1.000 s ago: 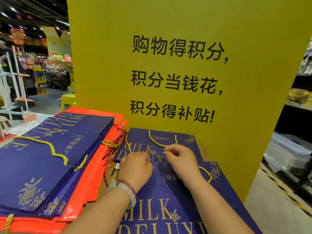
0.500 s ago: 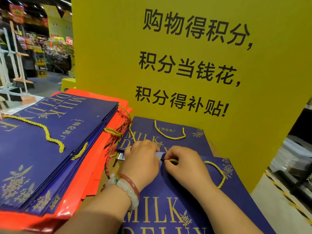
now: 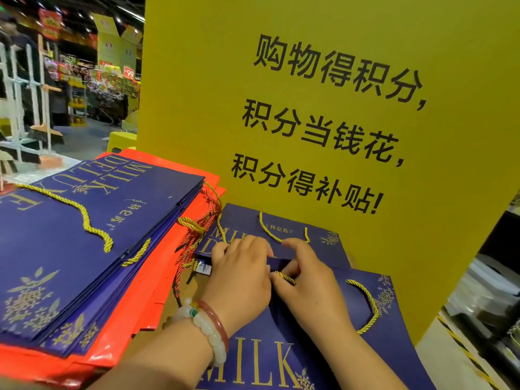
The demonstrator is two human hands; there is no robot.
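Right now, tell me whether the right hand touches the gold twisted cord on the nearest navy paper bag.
Touching. Head view: the right hand pinches the gold twisted cord at the top edge of the navy paper bag.

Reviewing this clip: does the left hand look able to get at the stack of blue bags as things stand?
Probably yes. The stack lies just beside the left hand, with only loose cords between. The hand grips the near bag's edge and must let go first.
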